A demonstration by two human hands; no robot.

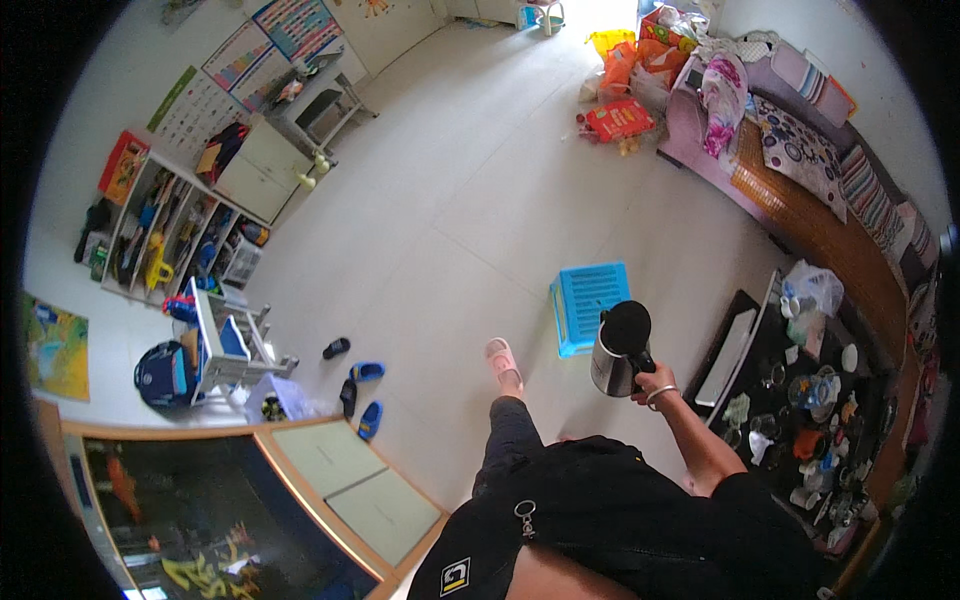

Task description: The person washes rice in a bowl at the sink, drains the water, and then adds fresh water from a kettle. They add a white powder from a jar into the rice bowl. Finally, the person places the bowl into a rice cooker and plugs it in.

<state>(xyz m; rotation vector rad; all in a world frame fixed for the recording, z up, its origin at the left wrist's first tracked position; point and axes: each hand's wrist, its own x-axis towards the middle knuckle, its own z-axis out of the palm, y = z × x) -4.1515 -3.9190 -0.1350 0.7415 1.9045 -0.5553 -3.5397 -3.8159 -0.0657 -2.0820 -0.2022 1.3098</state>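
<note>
My right hand (654,382) is closed around the black handle of a stainless steel electric kettle (613,369) with a black lid. A bracelet circles that wrist. From above, the kettle overlaps the near edge of a blue plastic step stool (592,296) on the floor; whether it is over or beside the stool I cannot tell. My left hand is out of view. Before me, one foot in a pink slipper (502,365) is on the pale floor (420,285).
A black coffee table (757,405) crowded with cups and bags stands at right, before a sofa (795,202). Shopping bags (637,75) lie beyond. Loose shoes (367,371), a small desk (217,360) and a shelf (180,225) are at left, near a fish tank (225,517).
</note>
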